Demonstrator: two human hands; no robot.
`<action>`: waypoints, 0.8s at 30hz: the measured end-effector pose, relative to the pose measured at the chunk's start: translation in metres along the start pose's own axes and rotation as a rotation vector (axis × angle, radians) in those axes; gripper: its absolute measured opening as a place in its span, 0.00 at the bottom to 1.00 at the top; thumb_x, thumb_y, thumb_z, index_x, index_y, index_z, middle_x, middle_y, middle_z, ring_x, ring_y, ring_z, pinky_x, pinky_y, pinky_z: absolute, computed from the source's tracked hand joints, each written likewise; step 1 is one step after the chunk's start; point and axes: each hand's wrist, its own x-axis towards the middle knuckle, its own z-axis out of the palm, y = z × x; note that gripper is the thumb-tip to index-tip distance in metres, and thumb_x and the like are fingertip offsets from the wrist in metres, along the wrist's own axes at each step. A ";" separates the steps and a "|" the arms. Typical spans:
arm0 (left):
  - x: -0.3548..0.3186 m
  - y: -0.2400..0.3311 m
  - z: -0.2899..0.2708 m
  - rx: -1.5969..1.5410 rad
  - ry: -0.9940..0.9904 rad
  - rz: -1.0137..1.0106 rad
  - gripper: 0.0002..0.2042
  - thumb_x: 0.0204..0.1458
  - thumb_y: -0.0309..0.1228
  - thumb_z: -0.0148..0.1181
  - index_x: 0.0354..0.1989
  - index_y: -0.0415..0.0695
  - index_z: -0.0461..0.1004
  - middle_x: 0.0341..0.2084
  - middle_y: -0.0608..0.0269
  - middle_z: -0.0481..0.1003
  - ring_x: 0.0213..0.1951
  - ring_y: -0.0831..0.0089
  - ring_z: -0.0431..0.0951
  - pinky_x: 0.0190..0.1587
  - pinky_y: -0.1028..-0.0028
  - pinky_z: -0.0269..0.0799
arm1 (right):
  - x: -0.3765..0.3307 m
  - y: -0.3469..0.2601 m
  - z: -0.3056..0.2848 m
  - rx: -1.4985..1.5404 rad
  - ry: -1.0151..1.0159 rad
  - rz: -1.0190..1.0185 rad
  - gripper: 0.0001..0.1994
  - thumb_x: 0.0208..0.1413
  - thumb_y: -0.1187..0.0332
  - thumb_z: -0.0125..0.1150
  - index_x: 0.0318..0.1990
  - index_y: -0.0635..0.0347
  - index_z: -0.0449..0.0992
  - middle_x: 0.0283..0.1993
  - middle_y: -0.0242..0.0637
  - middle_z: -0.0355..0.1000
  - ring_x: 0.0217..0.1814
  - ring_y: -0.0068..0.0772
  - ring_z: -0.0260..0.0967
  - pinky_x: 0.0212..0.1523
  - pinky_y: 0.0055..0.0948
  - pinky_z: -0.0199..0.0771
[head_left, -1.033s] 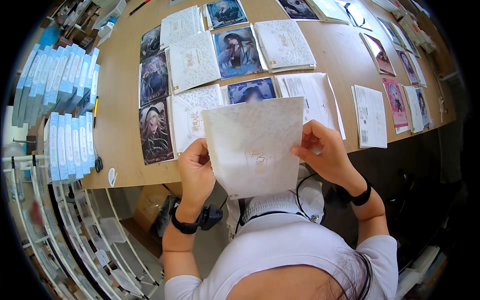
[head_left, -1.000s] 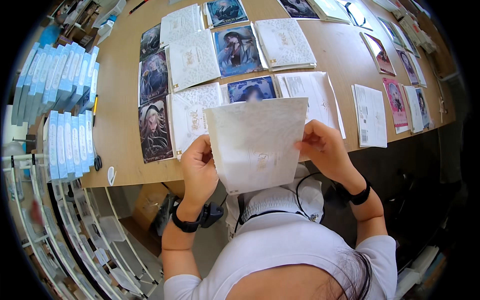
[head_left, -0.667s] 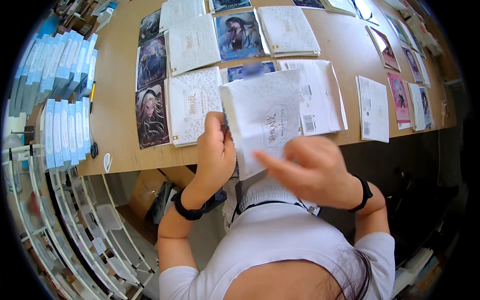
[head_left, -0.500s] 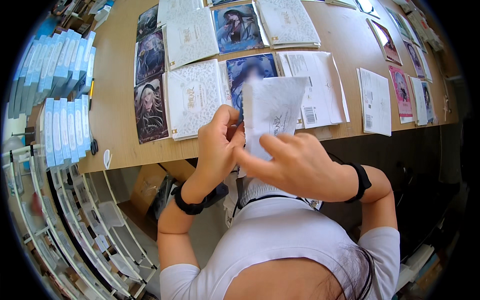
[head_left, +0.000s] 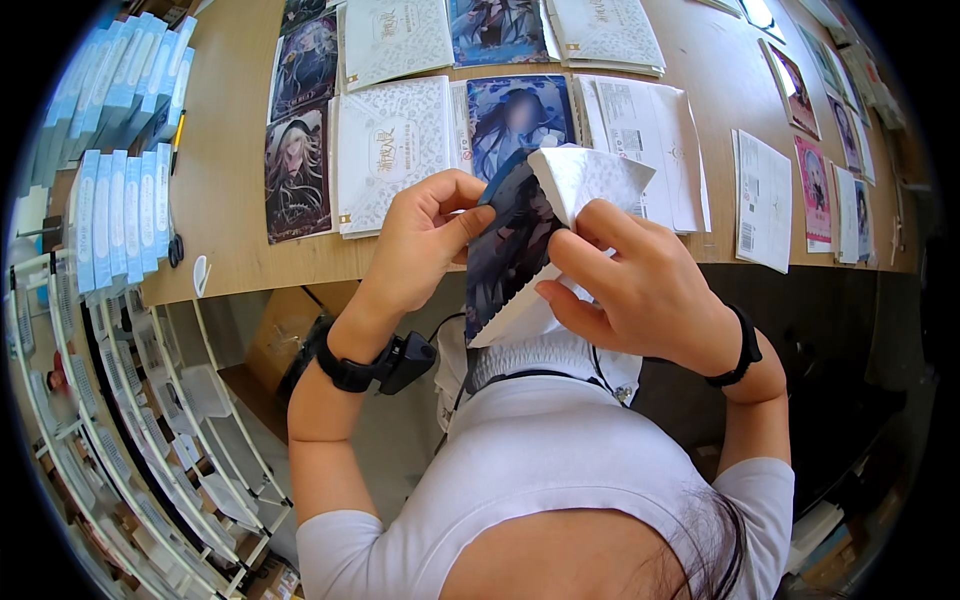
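My left hand [head_left: 418, 240] pinches the left edge of a dark illustrated card [head_left: 508, 235], thumb on its face. Around the card's right side is a white paper packet [head_left: 590, 178] with a jagged torn edge, gripped by the closed fingers of my right hand [head_left: 645, 280]. Both are held up over the table's front edge. Behind them lie a blue illustrated card [head_left: 515, 115] and a white patterned packet [head_left: 395, 145]. Another white packet [head_left: 655, 140] lies back side up on their right. More dark cards [head_left: 297, 180] form a column at the left.
Upright light-blue boxes [head_left: 125, 215] stand at the table's left end, beside scissors [head_left: 176, 250] and a yellow pencil [head_left: 178, 138]. A white wire rack [head_left: 190, 440] is below. A white packet [head_left: 762, 200] and a pink card [head_left: 814, 190] lie at the right.
The packet has turned and tilted to the right, and the dark card's face now shows out of it. My right fingers have closed on the packet. The view has shifted slightly.
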 end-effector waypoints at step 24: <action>-0.004 -0.002 0.001 0.018 -0.002 -0.020 0.05 0.52 0.29 0.59 0.34 0.43 0.72 0.25 0.74 0.73 0.25 0.90 0.66 0.23 0.88 0.60 | -0.008 -0.002 -0.008 0.025 0.023 -0.006 0.12 0.38 0.69 0.65 0.30 0.59 0.69 0.27 0.37 0.60 0.21 0.33 0.64 0.20 0.26 0.65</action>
